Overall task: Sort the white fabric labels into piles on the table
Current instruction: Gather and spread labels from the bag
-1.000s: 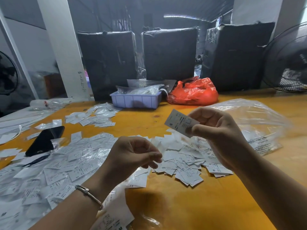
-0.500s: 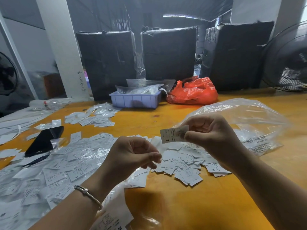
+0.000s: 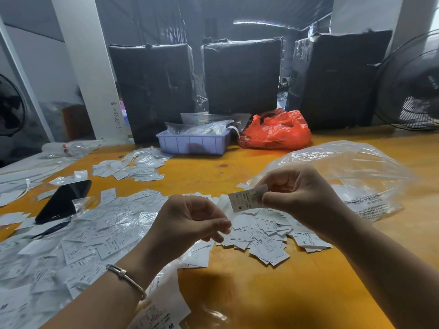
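My right hand (image 3: pixel 297 195) pinches one white fabric label (image 3: pixel 244 200), marked S, by its right end and holds it above the table. Just below and left of it, my left hand (image 3: pixel 187 222) hovers with curled fingers, thumb against fingertips; I see nothing in it. Under both hands lies a loose heap of white labels (image 3: pixel 263 236) on the yellow table (image 3: pixel 273 293). A wide spread of labels in clear wrappers (image 3: pixel 78 236) covers the left side. A smaller pile of labels (image 3: pixel 133 167) lies farther back.
A black phone (image 3: pixel 63 201) lies among the left labels. A big clear plastic bag (image 3: pixel 351 172) sits behind my right hand. At the back stand a lilac tray (image 3: pixel 192 144), a red bag (image 3: pixel 275 131), black wrapped boxes (image 3: pixel 240 74) and a fan (image 3: pixel 413 86).
My right hand has lowered the label from a raised, tilted hold to a level one nearer my left hand. My left hand has stayed in place.
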